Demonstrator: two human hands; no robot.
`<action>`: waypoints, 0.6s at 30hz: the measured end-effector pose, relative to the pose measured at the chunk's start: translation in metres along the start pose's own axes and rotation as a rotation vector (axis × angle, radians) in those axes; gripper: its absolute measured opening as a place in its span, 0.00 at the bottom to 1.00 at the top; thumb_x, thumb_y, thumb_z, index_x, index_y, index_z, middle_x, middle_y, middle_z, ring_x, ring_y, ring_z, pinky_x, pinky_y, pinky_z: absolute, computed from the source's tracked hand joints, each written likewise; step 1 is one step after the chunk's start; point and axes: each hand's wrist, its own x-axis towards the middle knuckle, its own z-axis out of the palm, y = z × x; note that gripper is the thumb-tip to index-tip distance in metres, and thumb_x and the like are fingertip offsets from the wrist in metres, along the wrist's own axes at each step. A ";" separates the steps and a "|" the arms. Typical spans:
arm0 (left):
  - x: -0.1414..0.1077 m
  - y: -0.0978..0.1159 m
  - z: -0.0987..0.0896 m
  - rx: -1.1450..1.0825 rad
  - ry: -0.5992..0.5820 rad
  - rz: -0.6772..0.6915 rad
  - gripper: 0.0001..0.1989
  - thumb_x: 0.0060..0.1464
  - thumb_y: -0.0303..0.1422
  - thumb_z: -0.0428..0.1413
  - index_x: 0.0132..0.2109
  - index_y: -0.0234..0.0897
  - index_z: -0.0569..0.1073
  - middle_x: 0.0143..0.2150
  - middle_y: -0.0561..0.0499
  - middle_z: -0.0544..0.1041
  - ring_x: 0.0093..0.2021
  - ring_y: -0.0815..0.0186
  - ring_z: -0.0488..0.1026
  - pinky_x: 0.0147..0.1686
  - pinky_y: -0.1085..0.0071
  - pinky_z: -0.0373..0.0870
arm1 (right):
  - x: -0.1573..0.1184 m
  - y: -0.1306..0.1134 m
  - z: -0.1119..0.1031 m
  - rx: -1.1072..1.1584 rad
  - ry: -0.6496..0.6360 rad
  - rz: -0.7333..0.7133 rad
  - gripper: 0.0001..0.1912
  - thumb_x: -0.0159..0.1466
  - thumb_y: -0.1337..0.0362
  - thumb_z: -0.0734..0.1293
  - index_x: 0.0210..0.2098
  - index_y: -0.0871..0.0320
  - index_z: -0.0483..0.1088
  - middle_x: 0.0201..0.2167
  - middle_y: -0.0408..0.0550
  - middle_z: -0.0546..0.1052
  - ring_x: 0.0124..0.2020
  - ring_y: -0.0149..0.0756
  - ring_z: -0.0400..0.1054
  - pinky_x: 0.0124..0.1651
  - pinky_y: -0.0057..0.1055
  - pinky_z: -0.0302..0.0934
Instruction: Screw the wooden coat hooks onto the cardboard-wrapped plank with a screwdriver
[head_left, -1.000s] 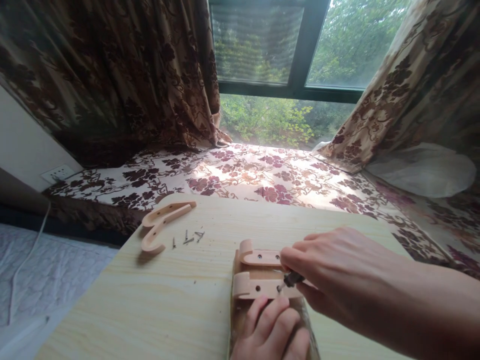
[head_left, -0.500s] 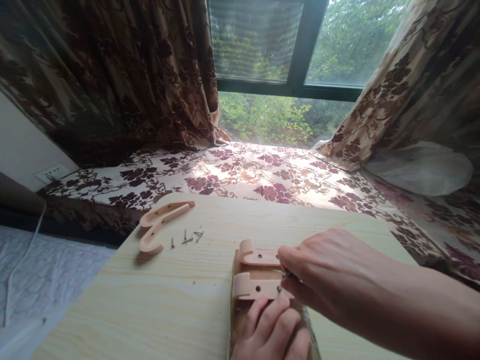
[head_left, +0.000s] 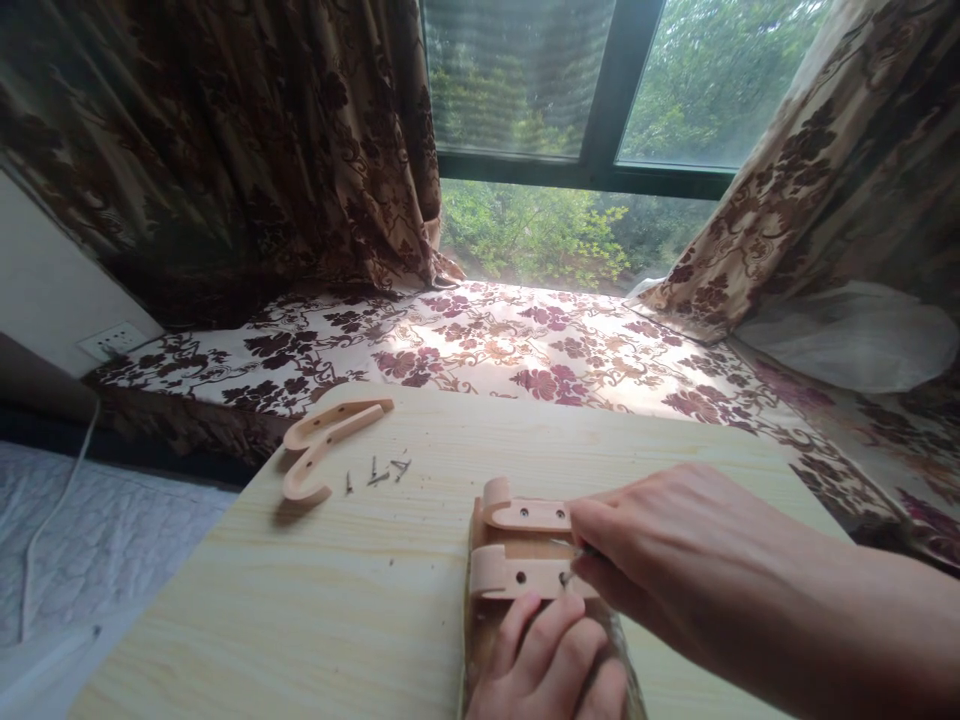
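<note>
A brown wooden board (head_left: 487, 645) lies on the table with two pale wooden hooks across it. The far hook (head_left: 506, 512) has screws seated in its two visible holes. In the near hook (head_left: 491, 575), one hole looks dark, and a metal screw (head_left: 565, 580) stands in the other. My left hand (head_left: 551, 655) lies on the board, its bent fingertips pressed along the near hook's edge. Just above that screw, my right hand (head_left: 645, 530) is closed in a pinch; a thin shiny piece shows by its fingertips, too hidden to name.
On the pale wooden table (head_left: 300, 610), two loose wooden hooks (head_left: 330, 440) lie at the far left, near several loose screws (head_left: 379, 475). A floral-covered window ledge (head_left: 480, 340) runs behind the table. A white power socket (head_left: 112, 340) is on the left wall.
My right hand has shifted slightly to the right, uncovering more of the far hook's second screw. My left hand keeps its place on the near hook. The whole view has shifted a little.
</note>
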 end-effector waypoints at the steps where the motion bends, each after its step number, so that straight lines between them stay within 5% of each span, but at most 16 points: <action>1: 0.000 0.000 0.000 0.004 -0.002 -0.001 0.14 0.62 0.27 0.46 0.34 0.40 0.76 0.37 0.55 0.77 0.47 0.67 0.71 0.63 0.65 0.51 | 0.000 0.001 0.000 0.003 -0.001 -0.014 0.08 0.54 0.76 0.62 0.26 0.57 0.69 0.21 0.45 0.73 0.21 0.32 0.66 0.24 0.27 0.53; 7: 0.000 0.001 -0.002 0.016 -0.006 0.000 0.14 0.62 0.28 0.46 0.35 0.41 0.76 0.37 0.55 0.77 0.48 0.67 0.71 0.63 0.65 0.51 | 0.002 0.002 0.002 0.018 -0.045 -0.095 0.08 0.50 0.75 0.65 0.27 0.56 0.69 0.20 0.44 0.73 0.20 0.33 0.66 0.23 0.27 0.51; 18: 0.001 -0.002 -0.006 0.015 -0.056 0.028 0.12 0.62 0.28 0.47 0.37 0.40 0.76 0.40 0.55 0.76 0.49 0.66 0.70 0.63 0.64 0.51 | -0.014 0.012 0.018 -0.006 0.114 -0.019 0.10 0.57 0.75 0.60 0.30 0.55 0.69 0.27 0.47 0.75 0.26 0.34 0.68 0.31 0.30 0.57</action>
